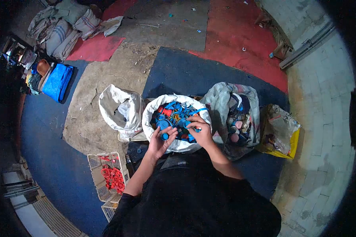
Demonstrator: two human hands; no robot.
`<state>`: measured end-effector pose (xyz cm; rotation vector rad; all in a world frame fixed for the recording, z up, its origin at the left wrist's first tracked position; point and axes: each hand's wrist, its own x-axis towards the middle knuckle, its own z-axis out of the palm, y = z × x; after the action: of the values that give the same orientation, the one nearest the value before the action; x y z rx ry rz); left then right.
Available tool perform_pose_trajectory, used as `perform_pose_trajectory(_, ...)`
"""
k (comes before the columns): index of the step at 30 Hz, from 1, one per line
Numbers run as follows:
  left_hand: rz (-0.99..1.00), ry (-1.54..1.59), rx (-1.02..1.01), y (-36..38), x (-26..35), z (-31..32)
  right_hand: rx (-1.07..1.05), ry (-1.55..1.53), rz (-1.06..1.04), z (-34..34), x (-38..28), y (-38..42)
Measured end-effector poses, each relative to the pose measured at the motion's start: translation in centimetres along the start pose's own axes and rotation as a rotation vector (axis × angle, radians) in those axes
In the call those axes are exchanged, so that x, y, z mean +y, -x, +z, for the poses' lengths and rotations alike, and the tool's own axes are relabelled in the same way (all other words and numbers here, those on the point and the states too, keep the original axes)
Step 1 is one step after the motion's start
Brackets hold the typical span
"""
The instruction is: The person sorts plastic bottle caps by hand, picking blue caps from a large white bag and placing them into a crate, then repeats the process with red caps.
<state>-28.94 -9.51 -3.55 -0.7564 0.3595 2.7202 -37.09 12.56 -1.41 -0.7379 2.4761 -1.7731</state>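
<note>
In front of me stands a white woven sack point(147, 122) with its rim rolled down, full of mostly blue plastic caps and rings point(178, 108). A few red and yellow pieces are mixed in. My left hand point(161, 143) is over the near left part of the sack, palm turned up, with a round blue cap point(164, 136) held at the fingers. Over the right part, my right hand point(201, 132) has its fingers bent together around a small blue piece point(197, 129), partly hidden. A larger blue lid point(163, 124) lies just beyond my left fingertips.
A white sack point(110, 104) stands left, a greyish sack point(219, 98) of mixed plastic right, and a yellow bag point(292, 144) farther right. Near my left arm is a beige crate point(95, 170) with red pieces point(114, 179). Stacked sacks point(63, 33) lie far left.
</note>
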Motion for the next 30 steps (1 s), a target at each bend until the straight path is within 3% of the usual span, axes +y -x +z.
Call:
perform_pose_trajectory(6, -0.098, -0.03, -0.001, -1.2, -1.0, 0.3, -0.079, -0.023, -0.013, 2.1, -2.5, -0.2)
perform_pose_trajectory(12, -0.097, -0.149, 0.123, -1.8, -1.5, -0.9, -0.322, 0.303, -0.149, 3.6, -3.8, -0.1)
perform_pose_trajectory(16, -0.013, -0.191, 0.282, -2.1, -1.9, -4.4, -0.3, -0.028, 0.089, 3.2, -0.3, 0.2)
perform_pose_trajectory(18, 0.006, -0.153, 0.364, -2.0, -1.5, -6.4, -0.198, 0.103, 0.12, 2.2, 2.7, 0.7)
perform_pose_trajectory(20, -0.002, -0.184, 0.34, -1.1, -1.0, -6.5, -0.449, 0.307, 0.401, 1.1, 6.7, 2.6)
perform_pose_trajectory(23, -0.033, -0.257, 0.276, -0.7, -0.3, -10.9, -0.956, 0.9, 0.315, 0.5, 11.1, 6.7)
perform_pose_trajectory(26, 0.005, -0.311, 0.335, -0.4, -0.8, -10.9, -1.027, 0.848, 0.241, 0.6, 12.9, 6.7)
perform_pose_trajectory(30, 0.058, -0.338, 0.381, 0.0, -1.1, -9.9, -0.798, 0.555, 0.566, 1.0, 13.6, 5.0)
